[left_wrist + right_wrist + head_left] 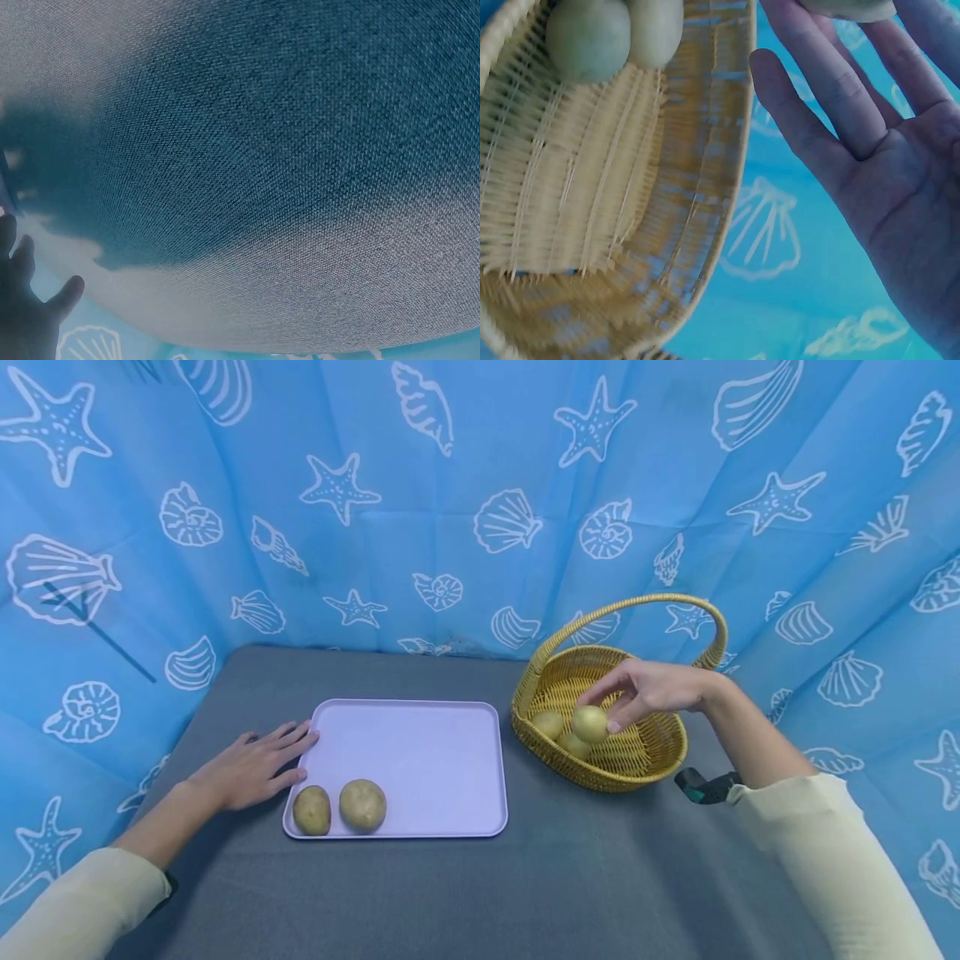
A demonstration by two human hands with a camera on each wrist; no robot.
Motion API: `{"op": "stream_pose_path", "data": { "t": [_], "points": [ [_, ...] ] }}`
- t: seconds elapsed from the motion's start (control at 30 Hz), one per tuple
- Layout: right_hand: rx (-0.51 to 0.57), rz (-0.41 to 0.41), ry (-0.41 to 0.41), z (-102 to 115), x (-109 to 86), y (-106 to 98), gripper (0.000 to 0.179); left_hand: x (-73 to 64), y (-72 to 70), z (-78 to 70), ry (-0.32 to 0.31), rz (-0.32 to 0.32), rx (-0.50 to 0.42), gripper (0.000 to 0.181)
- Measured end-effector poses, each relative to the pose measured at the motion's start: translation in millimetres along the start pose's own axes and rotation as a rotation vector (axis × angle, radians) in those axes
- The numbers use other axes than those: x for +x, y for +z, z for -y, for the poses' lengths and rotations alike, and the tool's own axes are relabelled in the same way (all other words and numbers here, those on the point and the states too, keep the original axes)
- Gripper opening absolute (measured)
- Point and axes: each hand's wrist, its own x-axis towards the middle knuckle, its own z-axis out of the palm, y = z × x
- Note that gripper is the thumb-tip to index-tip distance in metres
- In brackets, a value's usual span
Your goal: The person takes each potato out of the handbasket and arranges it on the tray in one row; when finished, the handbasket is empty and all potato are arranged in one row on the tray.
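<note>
My right hand (pixel 651 689) pinches a round, pale potato (pixel 590 724) between thumb and fingers over the wicker basket (pixel 678 760). Its underside shows at the top of the right wrist view, above the palm (pixel 922 202). Two more potatoes lie inside the basket at its left side, one potato (pixel 548 723) farther left and another potato (pixel 574 745) partly behind the held one. My left hand (pixel 255 766) lies with fingers spread, fingertips at the left rim of the lilac tray (pixel 420 760). On that tray, an oval potato (pixel 312 811) and a rounder potato (pixel 363 805) sit near the front left corner.
A dark grey cloth (pixel 480 893) covers the table. The basket's tall arched handle (pixel 637 602) rises over it, behind the right hand. A blue curtain (pixel 450 552) printed with shells and starfish hangs along the table's back and both sides.
</note>
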Motion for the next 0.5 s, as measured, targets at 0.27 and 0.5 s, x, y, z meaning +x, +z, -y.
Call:
{"op": "stream_pose_path", "data": {
  "t": [0.27,0.5],
  "points": [
    [-0.036,0.051,-0.118,23,30.6,24,0.046,-1.1,-0.4,-0.2,-0.006,-0.001,-0.002,0.064],
    [-0.071,0.034,-0.150,38,66.1,55,0.047,-0.4,0.1,0.8,-0.005,0.000,-0.003,0.064]
  ]
}}
